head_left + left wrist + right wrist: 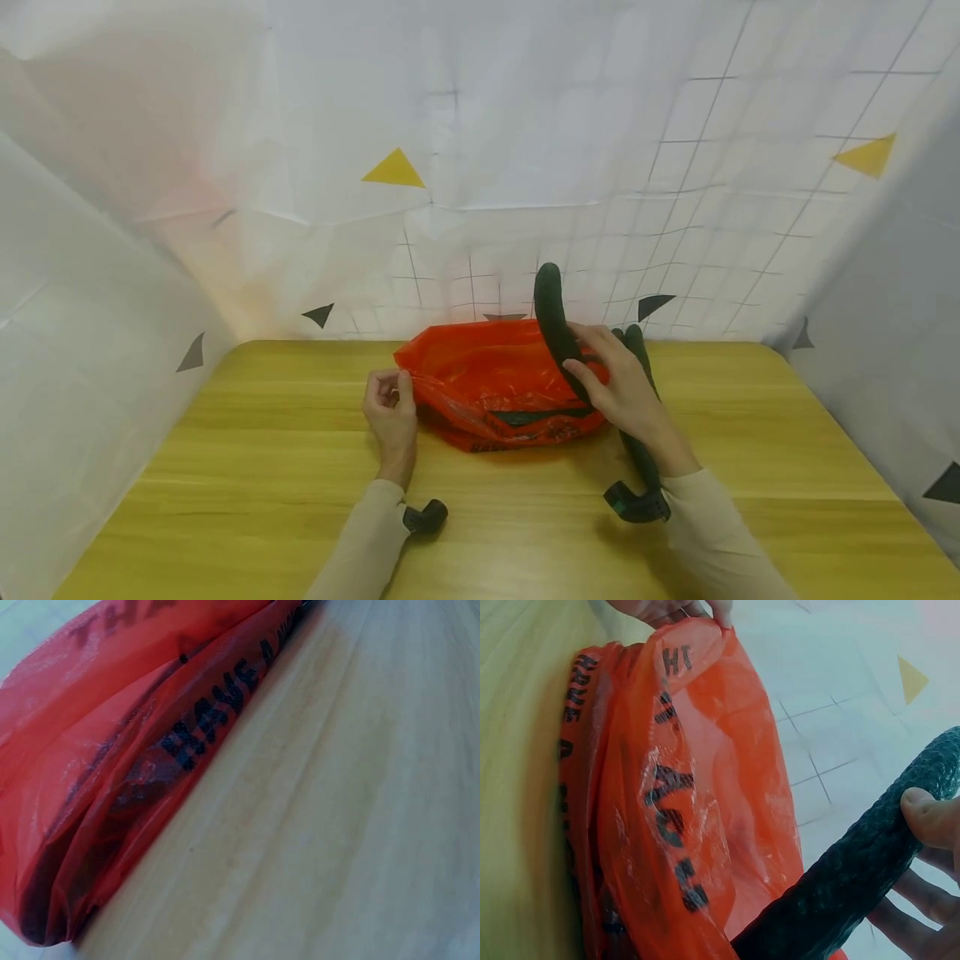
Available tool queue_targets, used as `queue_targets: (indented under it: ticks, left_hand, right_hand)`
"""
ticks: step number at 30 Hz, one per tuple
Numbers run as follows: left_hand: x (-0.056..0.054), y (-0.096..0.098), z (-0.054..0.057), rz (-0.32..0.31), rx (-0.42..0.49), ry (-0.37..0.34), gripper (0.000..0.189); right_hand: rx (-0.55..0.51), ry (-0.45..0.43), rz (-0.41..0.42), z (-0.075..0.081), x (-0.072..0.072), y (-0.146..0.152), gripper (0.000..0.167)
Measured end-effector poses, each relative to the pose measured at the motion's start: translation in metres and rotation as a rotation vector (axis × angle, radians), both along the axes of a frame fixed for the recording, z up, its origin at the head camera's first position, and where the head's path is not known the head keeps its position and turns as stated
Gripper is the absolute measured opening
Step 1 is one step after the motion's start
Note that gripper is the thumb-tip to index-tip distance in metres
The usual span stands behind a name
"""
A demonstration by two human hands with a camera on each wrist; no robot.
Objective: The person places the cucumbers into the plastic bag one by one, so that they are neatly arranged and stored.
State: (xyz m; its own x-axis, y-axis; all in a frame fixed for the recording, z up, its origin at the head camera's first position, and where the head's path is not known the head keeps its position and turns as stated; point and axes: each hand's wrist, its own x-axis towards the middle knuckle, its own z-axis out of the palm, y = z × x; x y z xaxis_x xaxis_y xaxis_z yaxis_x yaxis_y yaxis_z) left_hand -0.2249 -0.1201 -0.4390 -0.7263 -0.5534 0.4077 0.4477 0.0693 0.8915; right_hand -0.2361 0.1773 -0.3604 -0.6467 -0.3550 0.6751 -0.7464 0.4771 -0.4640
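A red plastic bag point(472, 362) with black lettering lies on the table, its mouth facing up and spread apart. Pinched between the thumb and fingers of my left hand point(392, 417) is the bag's left edge. My right hand point(626, 396) grips a long dark green cucumber point(552, 312), tilted over the right side of the bag. In the right wrist view the lower end of this cucumber point(840, 889) overlaps the bag's mouth. Inside the bag a dark green shape point(536, 417) shows, partly hidden by the plastic.
More cucumbers point(637, 346) lie on the table to the right of the bag, largely covered by my right hand and forearm. Black wrist cameras point(425, 517) sit on both sleeves. A white sheet wall point(510, 167) stands behind the wooden table point(285, 433).
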Motion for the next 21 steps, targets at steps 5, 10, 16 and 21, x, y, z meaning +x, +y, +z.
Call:
queue_targets:
  ticks: [5,10,16,21]
  left_hand:
    - [0.005,0.002,0.008,-0.009,-0.007,0.005,0.022]
    - [0.005,0.003,0.008,-0.002,-0.005,0.015,0.022]
    - [0.004,0.003,0.006,0.001,-0.002,0.013,0.022]
    - [0.004,0.003,0.007,0.001,-0.001,0.015,0.021]
  right_hand:
    - [0.054,0.022,-0.020,-0.005,0.001,-0.005,0.054]
    - [0.081,0.017,0.005,-0.008,0.001,-0.011,0.055]
    - [0.101,0.010,0.034,-0.010,0.003,-0.017,0.051]
    - [0.134,-0.005,0.025,-0.012,0.003,-0.024,0.050]
